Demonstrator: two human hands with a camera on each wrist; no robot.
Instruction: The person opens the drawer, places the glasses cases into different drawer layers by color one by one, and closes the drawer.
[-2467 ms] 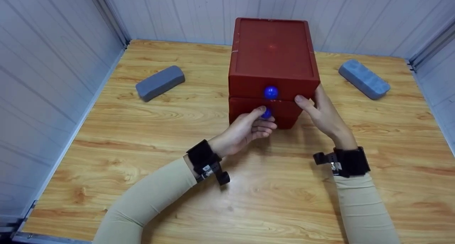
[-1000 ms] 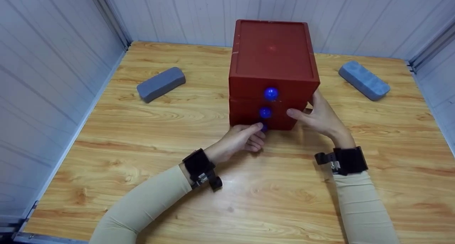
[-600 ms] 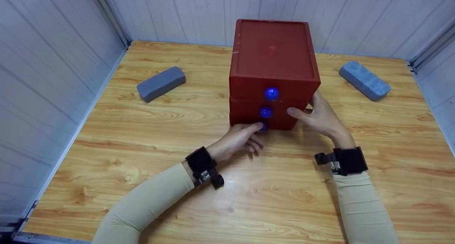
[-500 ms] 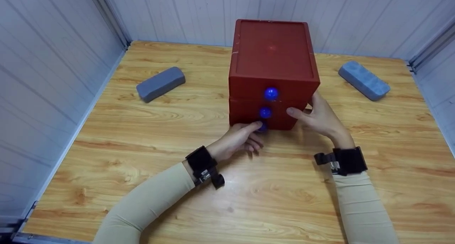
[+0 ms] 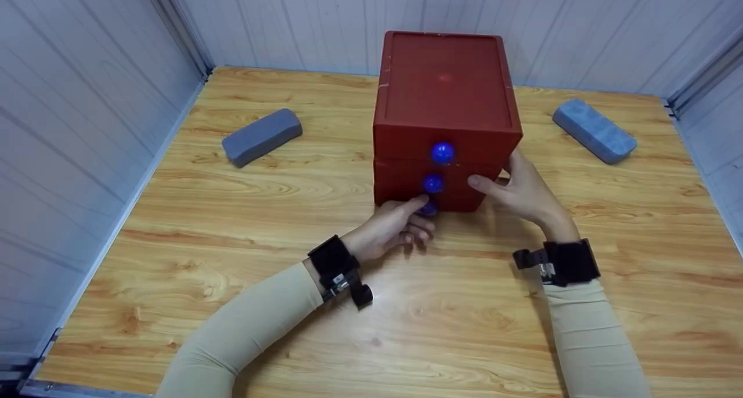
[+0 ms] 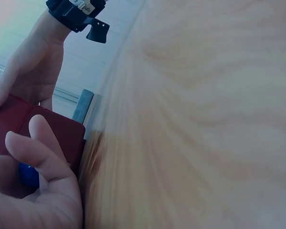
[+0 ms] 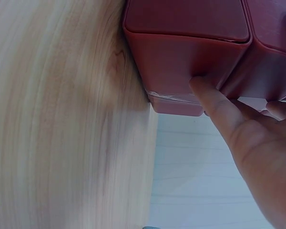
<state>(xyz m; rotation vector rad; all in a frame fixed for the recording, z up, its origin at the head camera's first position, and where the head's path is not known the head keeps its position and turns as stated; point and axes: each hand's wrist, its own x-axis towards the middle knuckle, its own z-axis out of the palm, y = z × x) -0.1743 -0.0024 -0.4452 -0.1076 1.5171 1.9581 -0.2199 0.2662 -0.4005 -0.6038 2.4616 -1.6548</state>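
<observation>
A red drawer cabinet [image 5: 447,79] stands on the wooden table, with a column of blue ball knobs on its front. The top knob [image 5: 443,152] and middle knob [image 5: 433,183] are uncovered. My left hand [image 5: 383,230] pinches the lowest knob [image 5: 428,209], thumb over its upper left side and fingers underneath. In the left wrist view that blue knob [image 6: 28,175] shows between thumb and fingers. My right hand [image 5: 531,192] holds the cabinet's right front corner, thumb on the front face. Its other fingers lie along the side wall [image 7: 176,62] in the right wrist view.
A grey block [image 5: 262,137] lies on the table left of the cabinet. Another blue-grey block [image 5: 595,130] lies to the right. White panel walls [image 5: 302,26] enclose the back and sides of the table [image 5: 441,328].
My left hand has moved down from the middle knob to the lowest one. My right thumb has slid lower on the cabinet front. In the last half second the left hand shifts only slightly.
</observation>
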